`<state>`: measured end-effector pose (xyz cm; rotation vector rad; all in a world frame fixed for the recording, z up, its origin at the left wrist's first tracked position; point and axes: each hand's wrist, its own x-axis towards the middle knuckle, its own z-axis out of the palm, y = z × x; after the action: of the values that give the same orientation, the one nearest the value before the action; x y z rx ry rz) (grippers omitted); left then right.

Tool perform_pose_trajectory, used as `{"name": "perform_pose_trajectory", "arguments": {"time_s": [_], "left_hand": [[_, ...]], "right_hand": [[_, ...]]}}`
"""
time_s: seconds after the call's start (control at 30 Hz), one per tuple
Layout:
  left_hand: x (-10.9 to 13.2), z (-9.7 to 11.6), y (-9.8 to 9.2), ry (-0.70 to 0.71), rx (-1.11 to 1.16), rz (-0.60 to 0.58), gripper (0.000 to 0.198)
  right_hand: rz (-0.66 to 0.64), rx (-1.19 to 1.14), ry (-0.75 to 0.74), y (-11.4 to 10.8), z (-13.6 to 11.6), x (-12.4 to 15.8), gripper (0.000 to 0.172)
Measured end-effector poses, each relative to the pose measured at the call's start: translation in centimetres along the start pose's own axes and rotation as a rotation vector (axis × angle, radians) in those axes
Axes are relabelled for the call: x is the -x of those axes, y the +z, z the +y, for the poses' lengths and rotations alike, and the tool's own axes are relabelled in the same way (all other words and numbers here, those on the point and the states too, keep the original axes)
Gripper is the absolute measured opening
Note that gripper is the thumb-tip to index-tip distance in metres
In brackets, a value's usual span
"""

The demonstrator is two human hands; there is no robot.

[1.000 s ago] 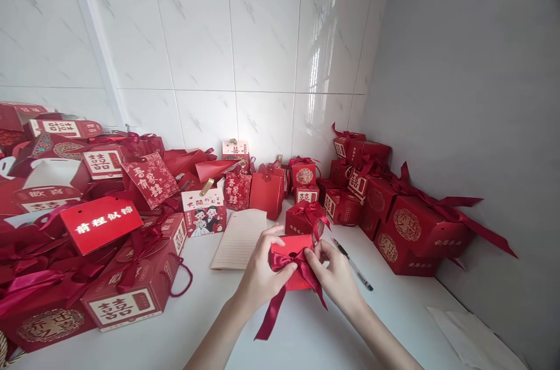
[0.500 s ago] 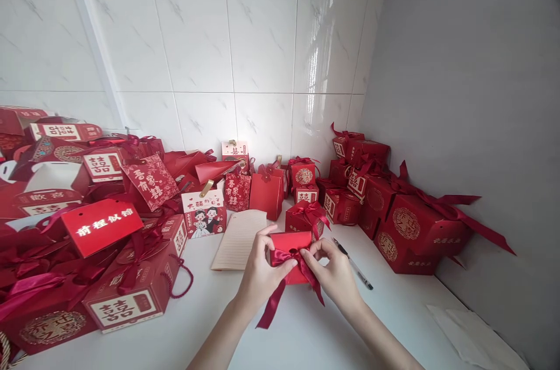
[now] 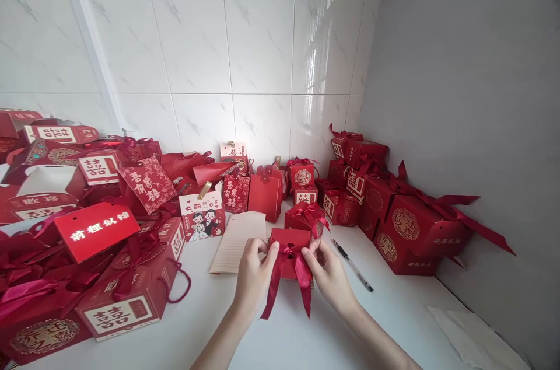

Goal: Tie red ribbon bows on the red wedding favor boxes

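A small red gift box [image 3: 289, 236] sits in front of me on the white table, a dark hole showing in its upper part. A dark red satin ribbon [image 3: 303, 283] is knotted across it, with two tails hanging down the front. My left hand [image 3: 252, 278] is closed in a pinch on the ribbon at the left of the knot. On the other side, my right hand [image 3: 331, 278] pinches the ribbon between thumb and fingers. Just behind stands another red box with a bow [image 3: 301, 215].
A lined notebook [image 3: 238, 244] lies left of my hands, a black pen [image 3: 352, 265] to the right. Red boxes and bags [image 3: 118, 294] pile up on the left; more ribboned boxes [image 3: 409, 230] stand along the grey wall. White paper sheets [image 3: 468, 329] lie at right front.
My left hand has shifted slightly left and drawn apart from my right hand. Both ribbon tails now hang down in front, and the knot between my hands shows more clearly.
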<state>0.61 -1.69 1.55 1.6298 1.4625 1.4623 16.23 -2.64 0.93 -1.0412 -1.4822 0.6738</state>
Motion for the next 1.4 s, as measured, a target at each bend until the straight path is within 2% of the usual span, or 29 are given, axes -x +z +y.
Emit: {"name": "perform_pose_trajectory", "arguments": {"time_s": [0.07,0.2,0.37,0.6,0.7,0.9,1.17,1.4], "left_hand": [[-0.2,-0.1,-0.2,0.045,-0.052,-0.024,0.036],[-0.1,-0.3,-0.1,0.106,-0.108,0.031,0.032],[0.3,-0.1,-0.1,0.129,-0.159,0.013,0.027],[0.5,0.0,0.3,0.196,-0.230,0.071,0.024],[0.6,0.2,0.3,0.182,-0.224,0.075,0.025],[0.6,0.7,-0.2,0.057,-0.220,-0.023,0.035],[0.3,-0.2,-0.2,0.162,-0.259,-0.045,0.030],[-0.2,-0.7,-0.5,0.174,-0.149,-0.150,0.032]], "right_hand": [[-0.008,-0.026,0.004,-0.1,0.1,-0.2,0.036],[-0.012,-0.063,0.016,-0.1,0.3,-0.3,0.037],[-0.010,-0.099,0.022,-0.1,0.3,-0.2,0.037],[-0.016,-0.158,0.019,-0.2,0.4,-0.4,0.037],[-0.024,-0.174,0.013,-0.2,0.4,-0.4,0.037],[-0.052,-0.180,0.005,-0.2,0.6,-0.3,0.035],[-0.077,-0.257,0.085,-0.2,0.6,-0.4,0.037],[-0.113,-0.384,0.210,-0.4,0.5,-0.6,0.047]]}}
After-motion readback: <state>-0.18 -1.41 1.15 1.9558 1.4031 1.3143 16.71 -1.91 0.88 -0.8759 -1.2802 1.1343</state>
